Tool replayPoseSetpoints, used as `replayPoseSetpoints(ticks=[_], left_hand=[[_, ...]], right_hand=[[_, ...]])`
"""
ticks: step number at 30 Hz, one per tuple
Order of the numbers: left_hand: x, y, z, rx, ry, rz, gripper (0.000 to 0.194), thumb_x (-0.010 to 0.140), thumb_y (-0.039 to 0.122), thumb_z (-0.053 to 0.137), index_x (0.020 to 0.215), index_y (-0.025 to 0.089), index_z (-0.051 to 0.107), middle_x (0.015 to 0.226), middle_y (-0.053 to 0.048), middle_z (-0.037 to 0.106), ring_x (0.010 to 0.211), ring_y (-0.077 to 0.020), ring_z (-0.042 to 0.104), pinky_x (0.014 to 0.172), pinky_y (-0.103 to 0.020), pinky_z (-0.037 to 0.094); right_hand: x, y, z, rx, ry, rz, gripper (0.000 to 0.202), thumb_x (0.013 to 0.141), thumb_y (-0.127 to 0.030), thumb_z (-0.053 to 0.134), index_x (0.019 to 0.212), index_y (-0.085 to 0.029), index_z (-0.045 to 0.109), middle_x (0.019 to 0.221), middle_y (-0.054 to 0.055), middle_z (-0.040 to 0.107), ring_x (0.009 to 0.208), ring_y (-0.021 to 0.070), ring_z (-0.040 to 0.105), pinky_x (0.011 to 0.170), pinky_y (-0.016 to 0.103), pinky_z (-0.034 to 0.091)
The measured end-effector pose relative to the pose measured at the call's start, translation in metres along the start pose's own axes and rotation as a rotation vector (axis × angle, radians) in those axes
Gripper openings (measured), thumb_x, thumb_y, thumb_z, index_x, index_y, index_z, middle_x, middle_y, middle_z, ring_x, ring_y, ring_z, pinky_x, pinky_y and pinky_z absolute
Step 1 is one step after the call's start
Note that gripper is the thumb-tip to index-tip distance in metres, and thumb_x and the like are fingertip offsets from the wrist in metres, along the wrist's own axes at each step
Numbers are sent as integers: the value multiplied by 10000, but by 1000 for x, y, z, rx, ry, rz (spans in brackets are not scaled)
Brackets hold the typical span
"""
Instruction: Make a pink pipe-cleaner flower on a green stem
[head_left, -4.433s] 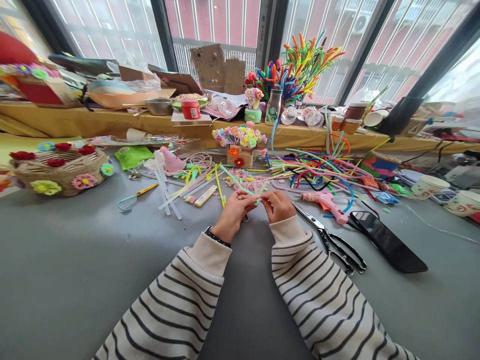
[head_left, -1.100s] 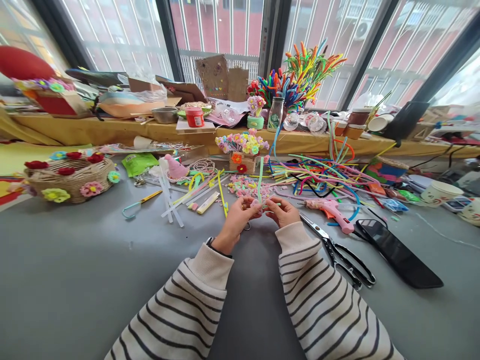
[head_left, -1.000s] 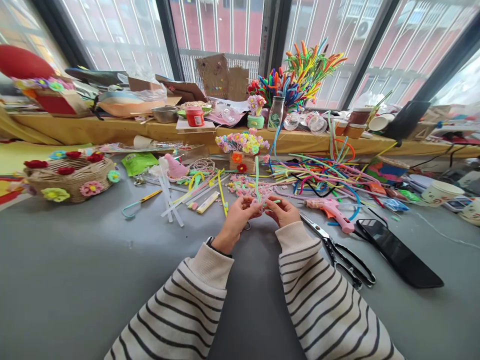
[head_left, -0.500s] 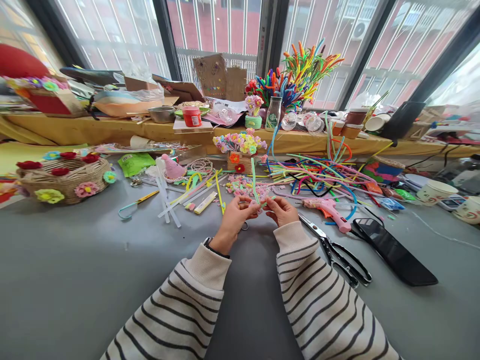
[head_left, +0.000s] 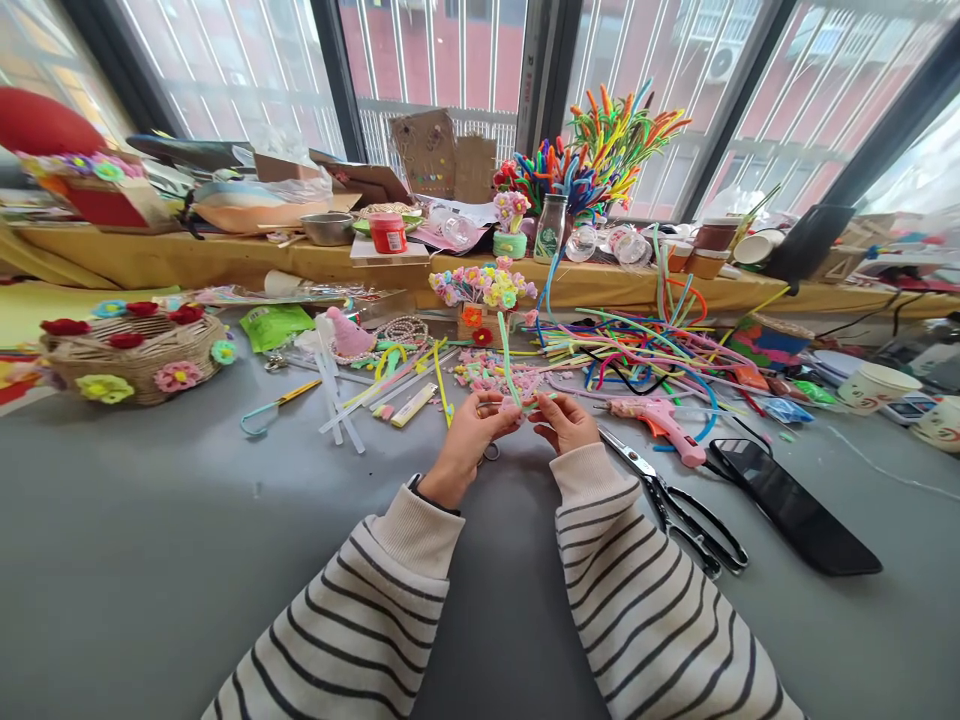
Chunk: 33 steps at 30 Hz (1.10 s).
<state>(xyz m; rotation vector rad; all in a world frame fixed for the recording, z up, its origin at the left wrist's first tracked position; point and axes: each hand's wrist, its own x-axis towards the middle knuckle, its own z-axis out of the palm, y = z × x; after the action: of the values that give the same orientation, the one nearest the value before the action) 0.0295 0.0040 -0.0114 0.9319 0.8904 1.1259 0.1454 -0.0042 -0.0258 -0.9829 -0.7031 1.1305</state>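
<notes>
My left hand is closed, its thumb and fingers pinching a small fuzzy pink piece, probably bent pipe cleaner. A light green pipe cleaner stands up from that piece, tilted slightly left. Close on the right, my right hand pinches a short green end of pipe cleaner between thumb and forefinger. How the green and pink parts join is hidden by the fingers. Just beyond both hands lies a pile of small pastel pieces. A small metal ring, perhaps a scissor handle, peeks out beside my left hand.
Large black-handled scissors, a pink glue gun and a black phone lie right of my hands. Loose pipe cleaners spread behind them. Leftward are clear glue sticks, a yellow-and-blue tool and a flowered woven basket.
The upright green pipe cleaner leans a little further left. Both hands keep their pinch in nearly the same place, and the whole view has shifted slightly.
</notes>
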Motion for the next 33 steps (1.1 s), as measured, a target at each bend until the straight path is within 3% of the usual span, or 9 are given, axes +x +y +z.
replayPoseSetpoints(ticks=[5,11,18,22,25,29,33], left_hand=[[1,1,-1,40,17,-55,347,523,181,652,777,151,418,614,5,535,524,-82,552,611,-251,459],[1,0,-1,-1,-2,-62,357,520,163,652,779,147,408,619,12,521,538,-86,555,616,-249,458],[0,1,2,-35,62,-21,295,544,135,626,735,148,402,628,22,489,565,-74,544,645,-261,460],[-1,1,2,-64,53,-29,299,536,116,628,723,148,398,632,22,476,570,-66,527,654,-268,463],[-1,1,2,-75,81,-8,295,536,97,622,704,154,386,605,37,450,550,-55,508,642,-261,465],[1,0,1,-79,103,6,295,541,77,607,704,159,375,615,38,444,545,-54,506,625,-257,466],[2,-3,1,-102,63,12,295,545,93,611,712,158,376,624,37,449,558,-57,514,659,-277,461]], right_hand=[[0,0,1,16,12,-40,281,466,-303,673,643,-164,505,503,-49,579,395,49,505,375,142,416],[0,2,1,-49,-25,-189,273,491,-293,665,601,-163,452,438,-52,574,336,50,472,374,168,406],[-2,3,1,-76,-26,-235,202,516,-262,646,642,-150,534,565,-23,610,459,80,549,451,199,470],[0,5,0,-72,-18,-243,253,524,-261,639,712,-168,497,572,-26,609,466,97,557,462,224,482],[1,7,-3,-236,4,-343,225,548,-280,624,687,-173,482,522,-37,574,430,103,545,460,244,480],[-1,7,-4,-641,57,-544,161,625,-319,551,674,-167,531,551,3,584,460,123,557,476,254,476],[-5,4,-2,-732,89,-639,202,645,-309,528,791,-170,540,646,23,612,517,121,569,492,236,481]])
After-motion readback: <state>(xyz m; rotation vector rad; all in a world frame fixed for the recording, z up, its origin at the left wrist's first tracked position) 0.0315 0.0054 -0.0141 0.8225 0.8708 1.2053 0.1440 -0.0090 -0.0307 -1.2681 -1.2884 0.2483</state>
